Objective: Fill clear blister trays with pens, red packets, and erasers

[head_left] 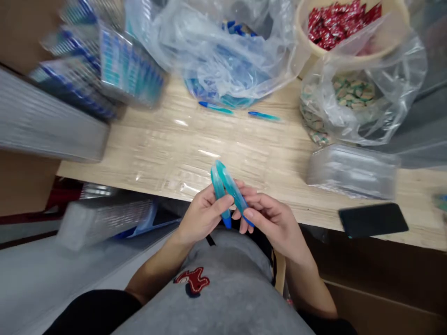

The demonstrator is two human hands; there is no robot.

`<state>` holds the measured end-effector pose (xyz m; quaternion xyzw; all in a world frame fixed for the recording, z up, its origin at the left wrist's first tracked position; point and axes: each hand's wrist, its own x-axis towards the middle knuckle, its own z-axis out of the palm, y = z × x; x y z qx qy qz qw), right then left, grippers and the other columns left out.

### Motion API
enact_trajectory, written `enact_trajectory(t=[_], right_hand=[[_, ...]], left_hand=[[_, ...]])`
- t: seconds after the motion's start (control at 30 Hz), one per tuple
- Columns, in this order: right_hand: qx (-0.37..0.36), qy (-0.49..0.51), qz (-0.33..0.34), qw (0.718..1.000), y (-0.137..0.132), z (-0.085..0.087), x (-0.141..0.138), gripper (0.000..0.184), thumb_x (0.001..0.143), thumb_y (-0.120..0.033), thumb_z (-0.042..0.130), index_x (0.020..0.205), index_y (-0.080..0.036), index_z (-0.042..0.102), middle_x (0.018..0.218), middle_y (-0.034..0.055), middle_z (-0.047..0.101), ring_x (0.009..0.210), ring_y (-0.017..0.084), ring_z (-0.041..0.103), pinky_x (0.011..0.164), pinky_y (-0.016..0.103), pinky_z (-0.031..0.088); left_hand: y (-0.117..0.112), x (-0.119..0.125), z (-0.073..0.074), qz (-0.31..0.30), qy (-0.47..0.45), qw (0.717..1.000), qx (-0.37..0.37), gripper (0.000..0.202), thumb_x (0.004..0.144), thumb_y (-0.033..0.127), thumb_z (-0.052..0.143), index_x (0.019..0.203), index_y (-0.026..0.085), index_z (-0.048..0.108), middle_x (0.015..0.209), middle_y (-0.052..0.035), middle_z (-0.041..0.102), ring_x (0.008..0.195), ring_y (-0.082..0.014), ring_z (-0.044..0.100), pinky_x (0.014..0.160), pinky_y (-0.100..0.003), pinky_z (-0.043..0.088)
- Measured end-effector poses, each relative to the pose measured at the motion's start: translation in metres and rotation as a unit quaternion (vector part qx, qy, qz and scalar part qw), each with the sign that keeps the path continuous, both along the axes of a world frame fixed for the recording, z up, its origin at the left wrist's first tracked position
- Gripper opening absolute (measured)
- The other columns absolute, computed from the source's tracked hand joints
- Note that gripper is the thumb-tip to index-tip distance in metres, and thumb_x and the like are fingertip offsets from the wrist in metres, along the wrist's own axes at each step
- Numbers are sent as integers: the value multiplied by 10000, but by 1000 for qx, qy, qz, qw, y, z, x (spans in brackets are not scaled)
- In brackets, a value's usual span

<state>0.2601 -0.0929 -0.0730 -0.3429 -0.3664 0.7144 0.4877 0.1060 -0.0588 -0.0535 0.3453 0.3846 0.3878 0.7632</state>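
Observation:
My left hand [201, 218] grips a teal plastic pen [218, 187], its blue end poking out below my thumb. My right hand [274, 224] holds a second teal pen [232, 185] with a blue end. The two pens lean together, their upper tips nearly touching, just over the near edge of the light wood table [174, 158]. Two thinner blue-and-teal pens [215, 108] [263, 116] lie on the table beyond my hands, in front of a clear plastic bag of blue items [223, 60].
A tan bowl of red sachets [331, 23] and a clear bag of green-and-beige packets [352, 93] stand at the far right. Blue-and-white packaged stacks [129, 65] rise at the far left. A grey pack [352, 172] and a black smartphone [373, 220] lie on the right.

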Motion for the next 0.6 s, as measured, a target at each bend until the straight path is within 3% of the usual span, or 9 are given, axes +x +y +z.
enact_trajectory(t=[0.07,0.17,0.23,0.3,0.43,0.53,0.6], right_hand=[[32,-10,-23,999,-19,6,-3,135,877,-256,635,1005,-226,664,820,-11,711,573,61,622,507,179,494],[69,-41,-70,994,-44,11,-9,152,879,-233,634,1029,-241,663,795,-21,706,600,68,635,537,181,508],[84,-64,-85,991,-56,13,-11,135,888,-255,627,1016,-236,666,770,-17,705,605,83,643,548,197,520],[98,-90,-85,987,-66,14,-9,115,894,-293,622,976,-232,675,760,-10,711,623,103,656,566,219,534],[127,-178,-128,968,-74,12,4,101,880,-324,643,903,-252,709,791,2,728,697,139,676,652,268,559],[130,-197,-228,945,-71,13,12,97,890,-313,630,908,-267,713,739,-9,694,647,128,644,619,261,546],[136,-188,-249,940,-65,16,13,125,881,-340,640,963,-275,709,717,-19,657,622,116,614,597,251,531]], left_hand=[[-15,-1,4,9,9,999,50,265,758,411,764,936,219,723,835,-15,739,713,-156,679,855,-375,579],[-32,-2,9,-7,17,992,124,173,820,379,714,909,232,735,786,15,721,687,-116,660,1084,-397,441],[-40,-1,11,-39,16,989,141,182,856,379,672,921,222,736,744,12,705,617,-104,627,1086,-415,437],[-47,1,12,-53,8,990,133,213,861,398,662,945,215,732,732,4,696,568,-103,603,967,-409,529],[-58,2,18,1,-28,995,93,222,814,396,718,963,231,722,748,13,698,618,-109,650,736,-290,602],[-62,-3,22,-28,-61,997,48,226,817,370,717,991,226,714,752,14,698,545,-104,643,510,-211,569],[-65,-8,21,-61,-68,995,30,220,836,360,696,1008,224,713,764,10,697,473,-90,611,390,-171,494]])
